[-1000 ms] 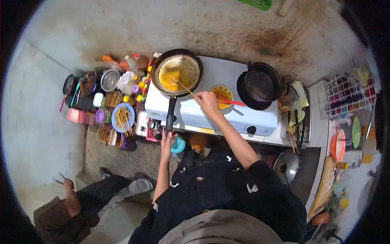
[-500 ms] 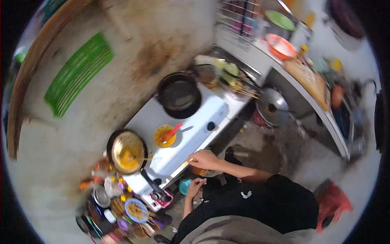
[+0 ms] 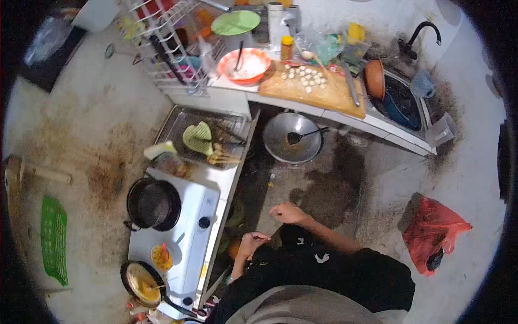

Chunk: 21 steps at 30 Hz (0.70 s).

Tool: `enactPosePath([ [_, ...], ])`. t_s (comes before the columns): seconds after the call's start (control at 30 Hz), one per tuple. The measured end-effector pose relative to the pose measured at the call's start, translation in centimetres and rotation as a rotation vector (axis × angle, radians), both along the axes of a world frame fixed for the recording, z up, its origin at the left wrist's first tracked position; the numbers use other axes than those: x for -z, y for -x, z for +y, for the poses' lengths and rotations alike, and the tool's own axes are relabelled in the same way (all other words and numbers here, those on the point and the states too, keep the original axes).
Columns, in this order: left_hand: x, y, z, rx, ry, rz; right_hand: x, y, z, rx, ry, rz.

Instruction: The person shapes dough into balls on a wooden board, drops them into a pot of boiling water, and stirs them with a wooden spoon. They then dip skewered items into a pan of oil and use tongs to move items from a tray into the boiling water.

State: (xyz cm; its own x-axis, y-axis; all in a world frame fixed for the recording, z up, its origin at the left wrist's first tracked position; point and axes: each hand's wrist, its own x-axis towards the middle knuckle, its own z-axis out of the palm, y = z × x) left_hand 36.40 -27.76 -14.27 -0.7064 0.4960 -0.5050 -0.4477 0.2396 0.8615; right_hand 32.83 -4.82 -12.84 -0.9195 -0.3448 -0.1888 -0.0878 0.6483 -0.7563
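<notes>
My left hand (image 3: 251, 244) is in front of my body beside the stove's front edge. Its fingers stretch to the right, loosely bent, and I see nothing held in them. Farther right, my right hand (image 3: 290, 214) hovers over the floor with its fingers loosely bent and apart, also without any visible object. Nearest on the left stands the white gas stove (image 3: 186, 254). It carries a black pot (image 3: 154, 203), a small cup of yellow mixture (image 3: 161, 257) with a red spoon, and a frying pan (image 3: 143, 283) with something yellow in it.
A metal wok (image 3: 293, 137) with a black spatula lies below the counter. On the counter, a cutting board (image 3: 310, 89) carries small white pieces beside an orange bowl (image 3: 244, 66). Skewers (image 3: 224, 156) lie by the stove. A red plastic bag (image 3: 434, 229) is at right; the sink (image 3: 402, 105) is far right.
My view has swung right, bringing the counter and sink into sight. Both hands have moved away from the stove's front. My right hand's pinched fingers have loosened.
</notes>
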Motion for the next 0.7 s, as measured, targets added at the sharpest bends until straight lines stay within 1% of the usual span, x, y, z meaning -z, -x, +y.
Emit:
enactPosePath([
  [0.07, 0.2, 3.0, 3.8, 0.190, 0.139, 0.169, -0.2, 1.2, 3.8, 0.038, 0.021, 0.015],
  [0.1, -1.3, 6.1, 7.8, 0.234, 0.172, 0.099, -1.9, 1.8, 7.4, 0.110, -0.042, 0.013],
  [0.13, -3.4, 7.7, 9.7, 0.306, 0.071, 0.439, -3.4, 2.5, 9.4, 0.168, -0.104, 0.016],
  [0.17, -5.2, 9.0, 11.7, 0.256, -0.098, 0.370, -4.3, 2.9, 11.2, 0.173, -0.120, 0.004],
  [0.2, -3.8, 10.8, 12.7, 0.424, 0.089, 0.429, -5.2, 3.4, 12.7, 0.250, -0.102, -0.015],
  [0.23, -5.2, 12.0, 14.7, 0.394, 0.125, 0.363, -5.7, 3.7, 14.0, 0.325, -0.083, -0.036],
  [0.27, -6.5, 12.7, 16.5, 0.318, -0.002, 0.403, -5.8, 4.1, 15.3, 0.324, -0.092, -0.047],
  [0.33, -8.9, 14.5, 19.3, 0.247, -0.123, 0.453, -6.0, 5.4, 16.8, 0.445, -0.007, 0.108],
  [0.37, -8.8, 16.2, 20.1, 0.302, -0.134, 0.584, -6.2, 6.4, 17.3, 0.445, -0.003, 0.107],
  [0.4, -8.8, 18.1, 20.6, 0.357, -0.144, 0.715, -6.9, 7.5, 17.6, 0.485, 0.070, 0.142],
  [0.43, -10.0, 20.0, 21.1, 0.343, -0.172, 0.774, -7.8, 8.8, 17.9, 0.524, 0.141, 0.178],
  [0.47, -12.6, 21.8, 21.6, 0.317, -0.061, 0.886, -9.9, 10.2, 18.0, 0.517, 0.091, 0.242],
  [0.5, -12.6, 24.4, 22.2, 0.261, -0.099, 1.066, -11.6, 11.7, 18.2, 0.519, 0.090, 0.238],
  [0.57, -14.9, 28.7, 23.3, 0.188, 0.017, 1.263, -13.8, 15.3, 18.8, 0.555, 0.007, 0.363],
  [0.63, -15.7, 32.2, 24.7, 0.092, 0.119, 1.265, -13.9, 19.1, 19.6, 0.581, -0.182, 0.630],
  [0.67, -16.3, 33.7, 25.4, 0.065, 0.109, 1.338, -15.3, 20.8, 19.6, 0.557, -0.180, 0.633],
  [0.7, -15.9, 35.2, 26.0, 0.070, 0.104, 1.336, -16.8, 22.4, 19.6, 0.535, -0.180, 0.642],
])
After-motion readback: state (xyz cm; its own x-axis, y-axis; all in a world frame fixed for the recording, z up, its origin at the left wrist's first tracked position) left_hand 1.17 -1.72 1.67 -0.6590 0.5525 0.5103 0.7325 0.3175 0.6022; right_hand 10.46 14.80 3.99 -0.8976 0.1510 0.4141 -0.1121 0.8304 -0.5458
